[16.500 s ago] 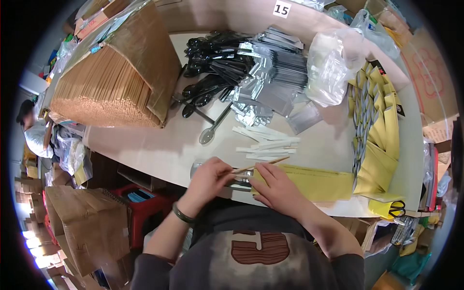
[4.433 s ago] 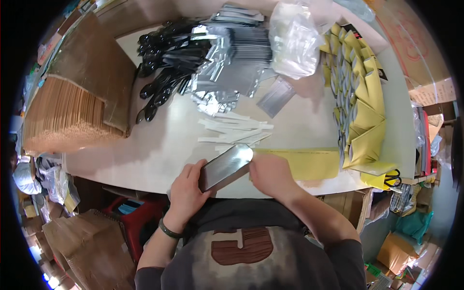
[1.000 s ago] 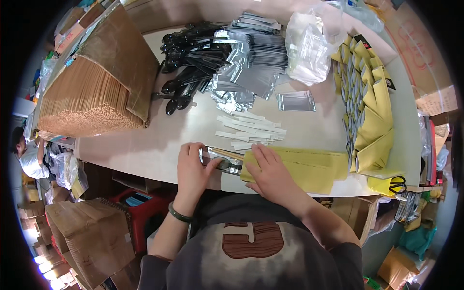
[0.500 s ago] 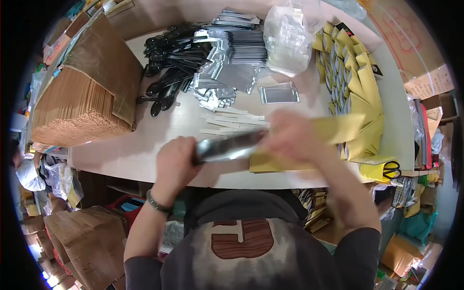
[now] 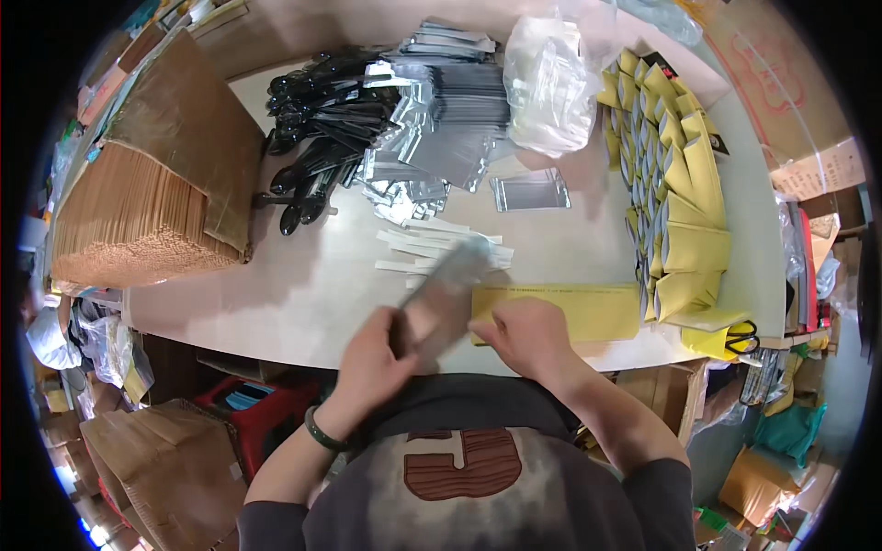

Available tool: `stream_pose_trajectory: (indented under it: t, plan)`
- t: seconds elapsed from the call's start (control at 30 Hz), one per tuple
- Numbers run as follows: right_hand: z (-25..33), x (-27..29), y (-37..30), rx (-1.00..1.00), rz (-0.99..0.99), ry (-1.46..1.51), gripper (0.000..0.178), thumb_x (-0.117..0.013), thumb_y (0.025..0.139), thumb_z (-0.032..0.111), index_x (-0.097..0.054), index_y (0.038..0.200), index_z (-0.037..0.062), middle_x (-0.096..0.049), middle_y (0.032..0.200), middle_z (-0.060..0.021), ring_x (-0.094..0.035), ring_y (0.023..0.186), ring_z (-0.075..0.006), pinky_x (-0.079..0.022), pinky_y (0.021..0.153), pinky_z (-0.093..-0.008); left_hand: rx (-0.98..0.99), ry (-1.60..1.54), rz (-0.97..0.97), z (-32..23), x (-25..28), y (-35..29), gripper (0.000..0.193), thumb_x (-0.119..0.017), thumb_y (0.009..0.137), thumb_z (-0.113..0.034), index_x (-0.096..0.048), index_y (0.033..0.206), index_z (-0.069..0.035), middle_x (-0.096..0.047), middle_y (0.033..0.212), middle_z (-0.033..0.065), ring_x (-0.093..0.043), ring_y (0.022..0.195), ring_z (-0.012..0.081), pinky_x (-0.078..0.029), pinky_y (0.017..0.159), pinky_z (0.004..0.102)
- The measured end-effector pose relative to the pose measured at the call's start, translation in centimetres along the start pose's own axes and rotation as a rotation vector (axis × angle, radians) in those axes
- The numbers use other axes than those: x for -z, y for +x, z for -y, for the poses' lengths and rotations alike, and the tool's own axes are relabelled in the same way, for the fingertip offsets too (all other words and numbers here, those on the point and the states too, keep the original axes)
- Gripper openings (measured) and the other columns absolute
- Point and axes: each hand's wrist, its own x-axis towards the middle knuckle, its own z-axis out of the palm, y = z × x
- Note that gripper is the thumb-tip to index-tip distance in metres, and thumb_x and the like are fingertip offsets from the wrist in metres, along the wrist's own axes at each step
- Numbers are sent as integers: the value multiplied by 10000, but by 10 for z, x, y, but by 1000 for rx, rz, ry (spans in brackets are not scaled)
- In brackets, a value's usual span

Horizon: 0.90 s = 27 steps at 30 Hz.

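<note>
My left hand (image 5: 372, 358) is closed around the near end of a long, flat, silvery see-through packet (image 5: 450, 289), smeared by motion and tilted up to the right. My right hand (image 5: 528, 335) has its fingers curled, knuckles up, at the near left part of a flat yellow cardboard strip (image 5: 588, 310) on the table. Its fingertips are close to the packet; what they grip, if anything, is hidden. Just beyond the packet lie several white paper strips (image 5: 427, 241). Behind these is a single clear-edged silver pouch (image 5: 531, 191).
Black plastic spoons (image 5: 317, 119) are heaped at back left, beside stacked silver pouches (image 5: 464, 101). A carton of brown sheets (image 5: 138, 207) stands left. A white plastic bag (image 5: 549, 87) is at the back. Yellow sleeves (image 5: 680, 197) line the right, with black-handled scissors (image 5: 742, 338) near the edge.
My left hand has moved right and nearer me, tilting the packet up. My right hand has come down toward the front edge; the blurred yellow piece beside it has gone from there.
</note>
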Motion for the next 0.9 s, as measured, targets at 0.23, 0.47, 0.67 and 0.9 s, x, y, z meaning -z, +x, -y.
stream_pose_trajectory:
  t: [0.23, 0.47, 0.67, 0.9]
  plan:
    - [-4, -26, 24, -91, -96, 103, 266, -587, 884, 293, -627, 772, 55, -646, 706, -156, -645, 706, -384, -501, 658, -495, -244, 358, -39, 19, 30, -10, 662, -818, 720, -216, -523, 1291, -60, -609, 1012, 136, -638, 890, 355, -530, 761, 420]
    - [55, -23, 56, 125, 60, 178, 220, -585, 880, 265, -634, 830, 56, -652, 735, -160, -646, 722, -381, -505, 687, -492, -398, 355, 181, 10, 56, 16, 667, -832, 730, -250, -540, 1302, -70, -610, 1073, 149, -625, 970, 350, -530, 806, 407]
    - [18, -23, 129, 270, -276, -25, 141, -670, 844, 213, -651, 838, 73, -628, 810, -93, -620, 886, -334, -506, 740, -455, -432, 626, -682, 81, 121, 110, 474, -645, 869, -114, -540, 1328, -60, -565, 1271, 203, -568, 1141, 386, -493, 929, 442]
    - [2, 12, 110, 310, -336, 184, 72, -705, 815, 158, -706, 844, 91, -630, 809, -108, -612, 870, -302, -502, 741, -442, -326, 344, -407, 63, 90, 115, 264, -602, 901, -60, -630, 1163, -77, -642, 1139, 131, -651, 935, 381, -535, 774, 427]
